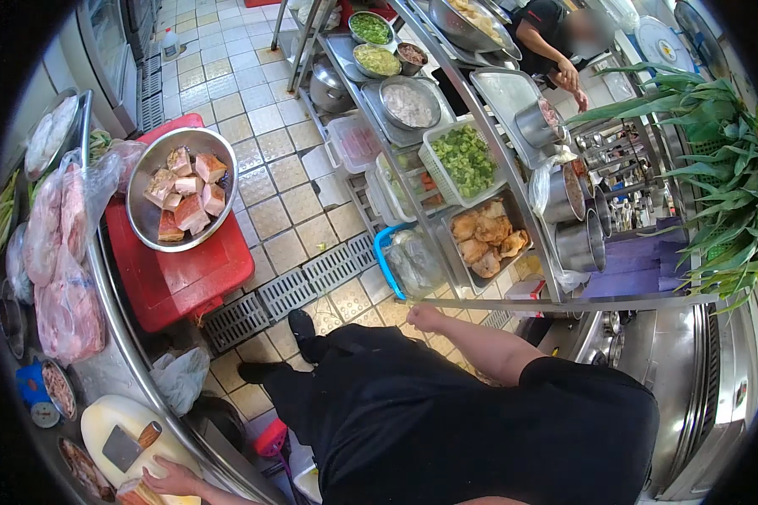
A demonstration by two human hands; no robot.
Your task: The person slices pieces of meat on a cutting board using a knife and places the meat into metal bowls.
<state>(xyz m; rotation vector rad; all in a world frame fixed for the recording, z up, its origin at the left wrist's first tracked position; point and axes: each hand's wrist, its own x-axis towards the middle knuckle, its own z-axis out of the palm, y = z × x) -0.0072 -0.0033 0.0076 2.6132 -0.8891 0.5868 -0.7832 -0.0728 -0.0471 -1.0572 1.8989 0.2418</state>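
Observation:
My left hand (174, 477) is at the lower left, over the round pale cutting board (109, 415), fingers curled around a slab of pork (135, 494) partly cut off by the picture's edge. Beside it on the board lies a cleaver (123, 448) with a wooden handle, untouched. My right hand (426, 318) hangs closed in a loose fist near the corner of the steel rack, with nothing visible in it. A steel bowl (230, 202) of pork chunks (191, 189) rests on a red lidded box (177, 282).
Bagged raw meat (67, 316) and a blue can (34, 387) stand on the left steel counter. The rack (434, 220) holds a basket of chopped greens (463, 160) and a tray of browned meat (488, 240). Another person (543, 38) works beyond it. A floor grate (312, 278) crosses the tiles.

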